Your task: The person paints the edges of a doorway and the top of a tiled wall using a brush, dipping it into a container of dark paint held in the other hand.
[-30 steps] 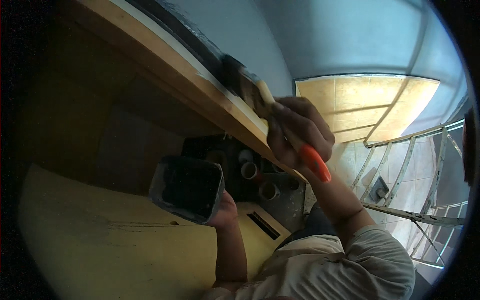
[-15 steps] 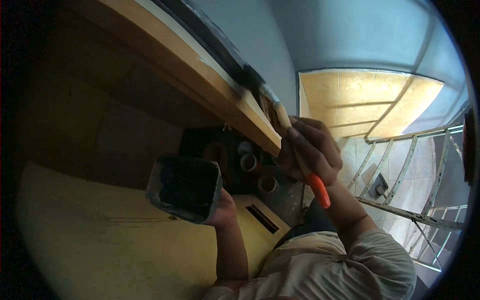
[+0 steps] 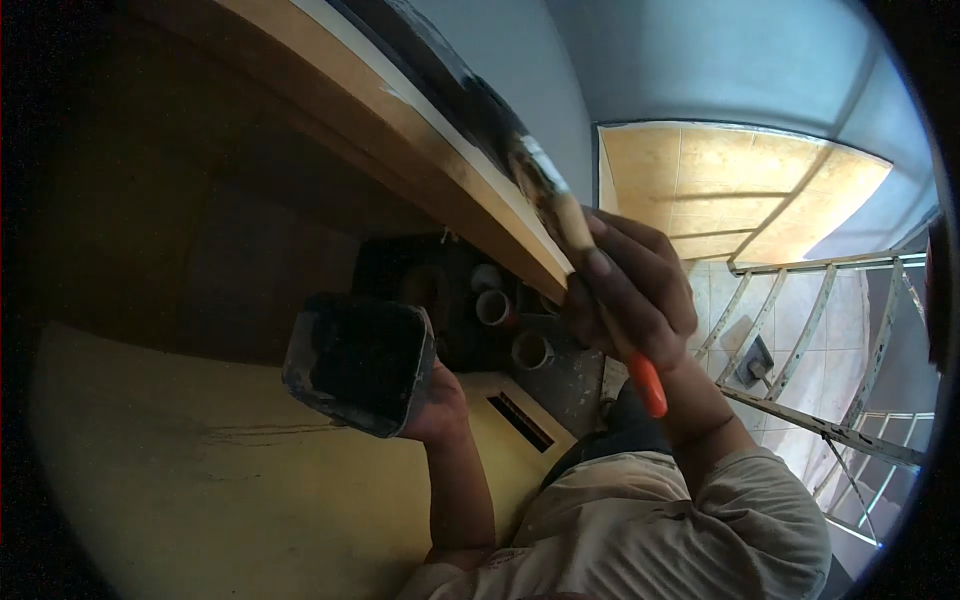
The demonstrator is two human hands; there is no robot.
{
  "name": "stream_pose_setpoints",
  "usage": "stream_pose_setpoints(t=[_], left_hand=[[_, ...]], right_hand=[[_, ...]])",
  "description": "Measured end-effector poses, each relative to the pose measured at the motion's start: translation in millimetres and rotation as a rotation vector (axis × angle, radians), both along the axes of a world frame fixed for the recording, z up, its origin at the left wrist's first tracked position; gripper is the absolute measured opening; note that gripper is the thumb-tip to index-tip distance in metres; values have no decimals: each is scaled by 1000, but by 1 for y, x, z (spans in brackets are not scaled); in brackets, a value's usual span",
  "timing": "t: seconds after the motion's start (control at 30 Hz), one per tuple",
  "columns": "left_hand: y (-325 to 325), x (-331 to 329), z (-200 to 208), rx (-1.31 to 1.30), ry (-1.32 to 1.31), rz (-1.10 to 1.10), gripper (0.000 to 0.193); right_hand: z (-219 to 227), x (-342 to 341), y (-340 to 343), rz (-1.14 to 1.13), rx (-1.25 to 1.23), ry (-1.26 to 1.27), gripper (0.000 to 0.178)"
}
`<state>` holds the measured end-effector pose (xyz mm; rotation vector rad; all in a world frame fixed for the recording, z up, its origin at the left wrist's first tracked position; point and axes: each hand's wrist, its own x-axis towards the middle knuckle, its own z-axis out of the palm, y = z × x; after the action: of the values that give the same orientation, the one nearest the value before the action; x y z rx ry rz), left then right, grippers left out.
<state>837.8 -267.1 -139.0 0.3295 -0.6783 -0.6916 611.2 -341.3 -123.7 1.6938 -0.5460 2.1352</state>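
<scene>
My right hand (image 3: 640,290) is closed around a paintbrush (image 3: 573,225) with a pale wooden handle and a red-orange end. Its dark bristles rest against a dark painted strip (image 3: 430,65) that runs between the grey-blue wall and a wooden frame (image 3: 400,150). Lower down, my left hand (image 3: 440,405) grips a squarish plastic tub (image 3: 360,365) from beneath and its side. Dark paint coats the inside of the tub; how full it is I cannot tell.
Several cups and cans (image 3: 533,350) stand in the shadow below the frame. To the right is a paint-spotted metal ladder or scaffold (image 3: 770,390), with a flat tool (image 3: 754,362) on the tiled floor behind it. A yellowish panel (image 3: 250,480) with a slot fills the lower left.
The brush has slid slightly down and right along the dark strip, with my right hand keeping its grip. The tub has shifted a little to the left.
</scene>
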Motion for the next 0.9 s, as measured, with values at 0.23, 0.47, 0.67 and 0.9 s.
stream_pose_setpoints(t=[0.23, 0.47, 0.67, 0.9], left_hand=[[-6, 4, -15, -308, 244, -568, 77], [-9, -3, -12, -395, 309, -706, 80], [-13, 2, -15, -408, 308, -788, 81], [-9, 6, -14, -372, 363, -642, 81]], right_hand=[[-74, -1, 10, -57, 321, 168, 35], [-21, 1, 11, -27, 137, 109, 39], [-68, 6, 13, -84, 276, 164, 37], [-22, -3, 14, -66, 125, 97, 34]])
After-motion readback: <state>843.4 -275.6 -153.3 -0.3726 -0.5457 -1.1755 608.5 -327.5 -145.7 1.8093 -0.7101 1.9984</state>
